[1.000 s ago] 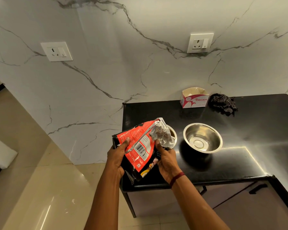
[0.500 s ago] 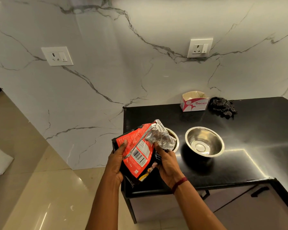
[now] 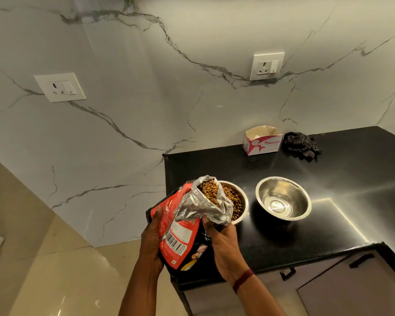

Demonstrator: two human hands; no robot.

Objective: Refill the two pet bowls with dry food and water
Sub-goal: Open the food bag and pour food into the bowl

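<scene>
- red and black pet food bag with silver foil lining: held tilted over the left edge of the black stone counter, open mouth over the nearer bowl.
- left hand: grips the bag's left side, thumb across the red front.
- right hand: grips the bag's right side just below the crumpled foil mouth; a dark red band sits on that wrist.
- brown dry kibble: visible in the bag's mouth and lying in the bowl beneath it.
- round steel bowl with kibble: stands on the counter close to its left edge, partly hidden by the bag.
- second round steel bowl: stands just right of the first, not touching it; no kibble in it; whether it holds water cannot be told.
- white and pink open cardboard box: at the counter's back edge, against the marble wall.
- dark checked cloth: bunched just right of the box, at the same back edge.
</scene>
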